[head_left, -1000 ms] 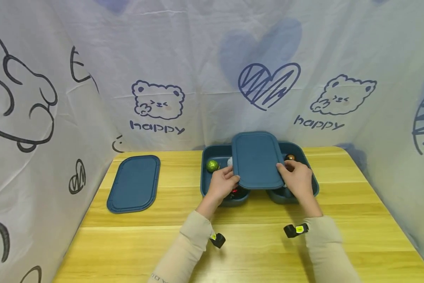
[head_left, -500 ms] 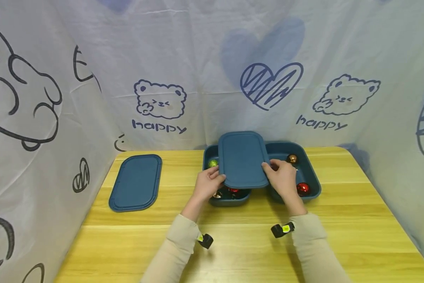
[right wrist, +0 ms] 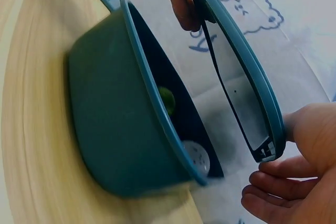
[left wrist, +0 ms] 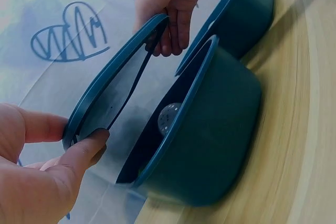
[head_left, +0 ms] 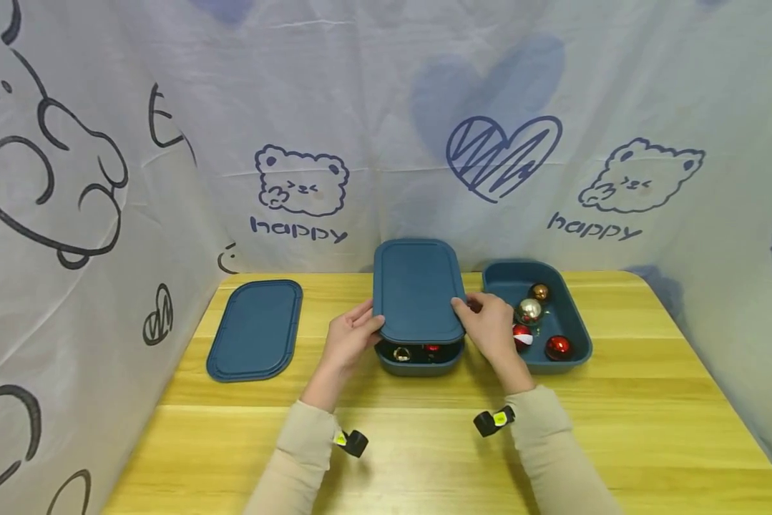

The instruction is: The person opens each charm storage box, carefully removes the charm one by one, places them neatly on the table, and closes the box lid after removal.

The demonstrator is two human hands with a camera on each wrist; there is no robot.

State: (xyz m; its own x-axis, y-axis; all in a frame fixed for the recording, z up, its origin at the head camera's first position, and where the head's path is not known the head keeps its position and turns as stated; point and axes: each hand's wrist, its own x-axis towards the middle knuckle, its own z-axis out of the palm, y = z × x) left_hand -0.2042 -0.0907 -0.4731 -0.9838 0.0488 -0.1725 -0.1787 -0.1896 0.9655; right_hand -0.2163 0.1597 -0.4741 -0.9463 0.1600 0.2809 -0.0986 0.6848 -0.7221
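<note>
A dark blue rectangular lid (head_left: 419,290) hangs over the left box (head_left: 420,369), with a gap between lid and rim. My left hand (head_left: 345,337) pinches its left edge, thumb on top and fingers beneath. On the opposite edge, my right hand (head_left: 491,330) holds it the same way. Both wrist views show the lid (right wrist: 247,61) raised off the box (left wrist: 215,124). Inside are a white dotted ball (left wrist: 169,117), a green ball (right wrist: 167,100), and gold and red baubles (head_left: 401,354) visible at the front. The lid hides most of the contents from above.
A second blue box (head_left: 500,275) stands uncovered to the right, holding red, gold and bronze baubles (head_left: 530,311). Another blue lid (head_left: 257,329) lies flat on the wooden table (head_left: 418,443) at left. A printed white cloth (head_left: 386,107) hangs close behind the boxes.
Both hands have carried the lid leftward, from across the two boxes to above the left one. The right box and its baubles have come into full view.
</note>
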